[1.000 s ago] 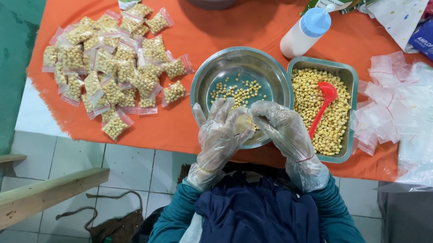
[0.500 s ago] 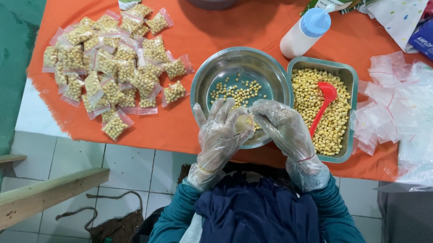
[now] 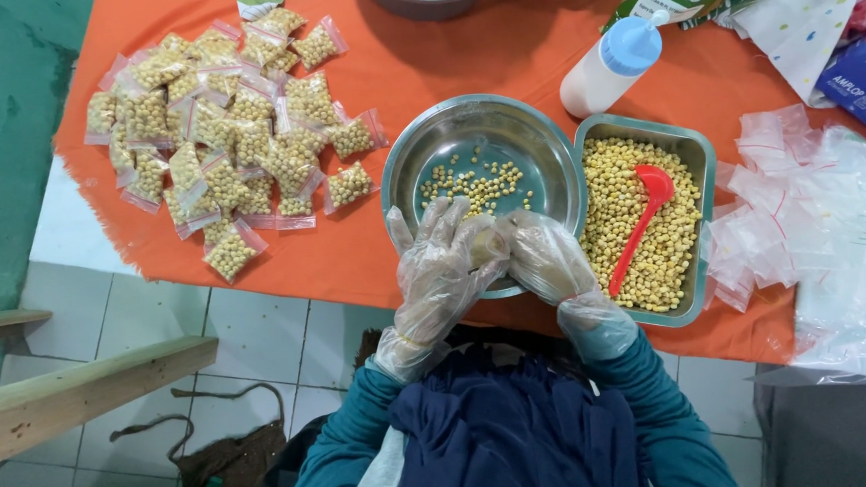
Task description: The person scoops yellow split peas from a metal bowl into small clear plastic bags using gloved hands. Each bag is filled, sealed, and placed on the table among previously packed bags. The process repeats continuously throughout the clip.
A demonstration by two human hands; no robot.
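Your left hand (image 3: pixel 441 263) and right hand (image 3: pixel 546 257), both in clear plastic gloves, are together at the near rim of the round steel bowl (image 3: pixel 548 156), both pinched on one small clear bag of yellow beans (image 3: pixel 486 246). The bowl holds a thin scatter of beans. Just right of it, touching, is a rectangular grey tray (image 3: pixel 703 157) full of beans w/ a red plastic spoon (image 3: pixel 642 216) lying in it. Further right: pile of empty small clear bags (image 3: pixel 766 203). Far left on the orange tablecloth (image 3: pixel 441 52): heap of filled bags (image 3: pixel 215 126). Behind the tray: white bottle w/ a blue cap (image 3: pixel 608 67).
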